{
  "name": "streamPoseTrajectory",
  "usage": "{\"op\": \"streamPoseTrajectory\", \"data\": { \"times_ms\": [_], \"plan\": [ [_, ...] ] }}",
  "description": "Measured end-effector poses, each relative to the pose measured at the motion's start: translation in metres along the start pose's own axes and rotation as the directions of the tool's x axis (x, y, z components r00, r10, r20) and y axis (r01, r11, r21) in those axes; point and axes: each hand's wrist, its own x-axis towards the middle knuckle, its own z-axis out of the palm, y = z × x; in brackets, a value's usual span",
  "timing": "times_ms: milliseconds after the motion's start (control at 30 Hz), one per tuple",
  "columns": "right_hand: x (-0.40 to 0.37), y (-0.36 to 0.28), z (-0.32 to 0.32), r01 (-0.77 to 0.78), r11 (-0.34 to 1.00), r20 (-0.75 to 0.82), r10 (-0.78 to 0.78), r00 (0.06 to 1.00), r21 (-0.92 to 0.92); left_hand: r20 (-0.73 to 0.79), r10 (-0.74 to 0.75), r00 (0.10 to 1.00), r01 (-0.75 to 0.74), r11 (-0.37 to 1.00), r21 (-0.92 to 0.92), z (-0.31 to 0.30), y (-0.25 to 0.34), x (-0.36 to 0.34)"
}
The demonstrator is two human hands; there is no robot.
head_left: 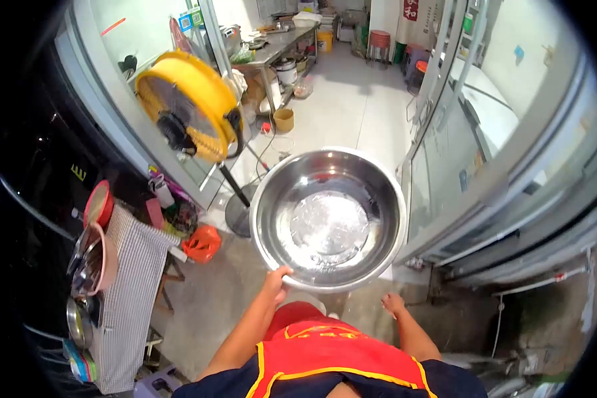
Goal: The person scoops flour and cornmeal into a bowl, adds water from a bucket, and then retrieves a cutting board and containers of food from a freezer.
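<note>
A large, shiny metal basin [330, 222] is held out in front of my body, with its inside facing up toward me. Its inner wall and bottom look wet and reflect the light. My left hand [276, 285] is closed on the near left part of the rim, the thumb over the edge. Below the basin's near right side, my right hand [393, 304] hangs apart from the rim, its fingers loosely apart and nothing visible in them. A red apron [331, 351] with yellow trim covers my front.
A yellow fan [191, 106] on a stand is at the left of the doorway. Glass door panels [444, 166] flank the right. A striped-cloth table [129, 285] at left bears a pink basin [106, 259] and bowls. Ahead are a long metal worktable [282, 45] and stacked red stools [379, 45].
</note>
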Motion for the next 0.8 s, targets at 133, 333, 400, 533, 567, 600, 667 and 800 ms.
{"op": "streamPoseTrajectory", "data": {
  "times_ms": [133, 333, 400, 533, 567, 600, 667, 800],
  "plan": [
    [0.155, -0.054, -0.084, -0.009, 0.962, -0.104, 0.039, 0.994, 0.271, -0.015, 0.04, 0.999, -0.04, 0.999, -0.014, 0.051, 0.04, 0.109],
    [0.271, -0.035, -0.162, -0.304, 0.952, 0.011, 0.304, 0.952, -0.027, 0.021, -0.029, 0.999, 0.029, 1.0, -0.004, 0.171, 0.14, 0.304],
    [0.297, 0.008, -0.185, 0.27, 0.764, 0.501, 0.08, 0.862, -0.586, 0.034, -0.046, 0.998, 0.046, 0.999, -0.016, 0.212, 0.172, 0.365],
    [0.323, -0.04, -0.293, -0.719, 0.686, 0.429, 0.62, 0.657, 0.111, 0.023, -0.03, 0.999, 0.03, 1.0, -0.008, 0.296, 0.235, 0.463],
    [0.346, -0.037, -0.305, -0.738, 0.646, 0.411, 0.629, 0.66, 0.197, 0.013, -0.025, 1.0, 0.025, 1.0, -0.008, 0.321, 0.249, 0.485],
    [0.366, -0.028, -0.309, -0.75, 0.6, 0.395, 0.64, 0.659, 0.28, -0.024, -0.051, 0.998, 0.051, 0.999, -0.008, 0.331, 0.253, 0.523],
    [0.415, -0.026, -0.328, -0.699, 0.577, 0.341, 0.614, 0.712, 0.422, 0.004, -0.071, 0.997, 0.072, 0.996, -0.045, 0.351, 0.266, 0.601],
    [0.567, 0.013, -0.348, -0.455, 0.868, 0.31, 0.385, 0.87, 0.198, -0.012, -0.071, 0.997, 0.07, 0.991, -0.111, 0.4, 0.289, 0.708]
  ]
}}
